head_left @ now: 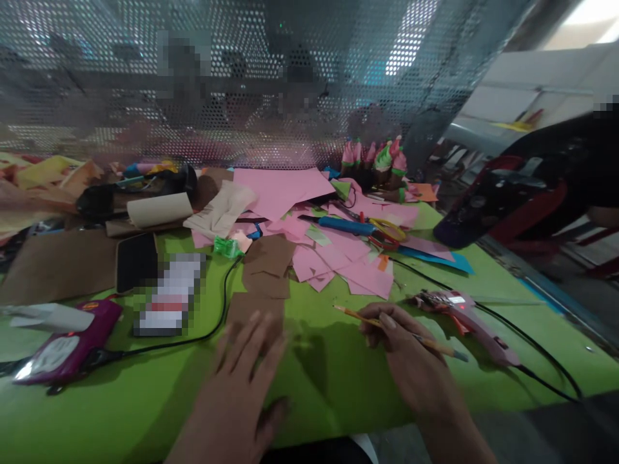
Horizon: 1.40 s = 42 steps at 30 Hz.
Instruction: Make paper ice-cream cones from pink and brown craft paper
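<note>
My left hand (244, 380) lies flat with fingers spread on a brown paper piece (251, 307) on the green table (319, 361). A pencil (367, 318) is gripped in my right hand (406, 351), its tip pointing left over the green surface. More brown paper pieces (268, 264) lie just beyond my left hand. A pink glue gun (464, 316) rests right of my right hand, its black cord trailing off to the right.
Pink paper scraps (338, 258), a blue craft knife (345, 225) and scissors (387, 233) lie mid-table. A black phone (136, 261), a purple glue gun (68, 345) with black cable, rolled paper (159, 209) and a perforated screen (242, 84) stand behind. Another person sits at right.
</note>
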Motion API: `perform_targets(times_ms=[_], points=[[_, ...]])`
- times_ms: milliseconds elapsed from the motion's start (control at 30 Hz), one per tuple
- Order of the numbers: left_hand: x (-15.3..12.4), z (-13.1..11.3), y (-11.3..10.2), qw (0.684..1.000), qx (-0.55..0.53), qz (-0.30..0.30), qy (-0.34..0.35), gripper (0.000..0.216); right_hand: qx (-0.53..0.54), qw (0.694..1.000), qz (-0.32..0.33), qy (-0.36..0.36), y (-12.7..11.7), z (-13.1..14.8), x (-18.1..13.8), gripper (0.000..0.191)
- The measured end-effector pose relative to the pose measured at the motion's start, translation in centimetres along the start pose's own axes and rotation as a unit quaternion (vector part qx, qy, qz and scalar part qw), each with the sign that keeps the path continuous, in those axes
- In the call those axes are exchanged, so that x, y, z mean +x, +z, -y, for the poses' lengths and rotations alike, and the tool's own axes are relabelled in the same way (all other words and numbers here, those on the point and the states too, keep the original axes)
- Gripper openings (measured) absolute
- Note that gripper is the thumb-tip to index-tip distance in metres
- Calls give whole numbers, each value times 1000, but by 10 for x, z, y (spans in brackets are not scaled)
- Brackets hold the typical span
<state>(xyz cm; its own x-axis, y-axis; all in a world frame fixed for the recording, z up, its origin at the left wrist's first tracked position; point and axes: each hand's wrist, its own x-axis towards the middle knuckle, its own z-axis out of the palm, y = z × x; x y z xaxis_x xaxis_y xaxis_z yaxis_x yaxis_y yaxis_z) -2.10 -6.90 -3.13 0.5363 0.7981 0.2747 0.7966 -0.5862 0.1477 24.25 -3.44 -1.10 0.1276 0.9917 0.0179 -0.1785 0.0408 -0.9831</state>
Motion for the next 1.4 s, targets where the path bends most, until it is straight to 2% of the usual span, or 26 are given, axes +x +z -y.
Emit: perform_targets(times_ms=[67,133,233,300,433,533,633,867,1000,1400], points=[[-9,12,-1,997,72,-23,-4,72,3,1000,0,1,0,0,0,17],[-17,15,3,994,92,-23,49,72,5,1000,-2,-2,0,0,-1,18],[-21,10,8,987,62,-10,148,62,-1,1000,0,-10,1,1,-2,18],[-15,8,4,985,14,18,172,59,-6,1000,-2,-16,3,1,-2,17],[9,8,-15,983,-82,120,115,70,-14,1000,-11,-23,5,0,-2,17],[24,11,-24,979,-110,141,97,59,-26,999,0,-24,4,0,-2,17],[28,11,-22,980,-112,144,78,54,-58,998,31,-1,3,3,0,16],[27,10,-9,987,-94,109,68,46,-158,984,81,6,24,15,24,15],[27,12,-5,990,-81,81,88,51,-209,974,88,16,37,16,34,20],[27,20,6,990,-40,34,129,61,-256,962,90,-3,37,12,34,14]])
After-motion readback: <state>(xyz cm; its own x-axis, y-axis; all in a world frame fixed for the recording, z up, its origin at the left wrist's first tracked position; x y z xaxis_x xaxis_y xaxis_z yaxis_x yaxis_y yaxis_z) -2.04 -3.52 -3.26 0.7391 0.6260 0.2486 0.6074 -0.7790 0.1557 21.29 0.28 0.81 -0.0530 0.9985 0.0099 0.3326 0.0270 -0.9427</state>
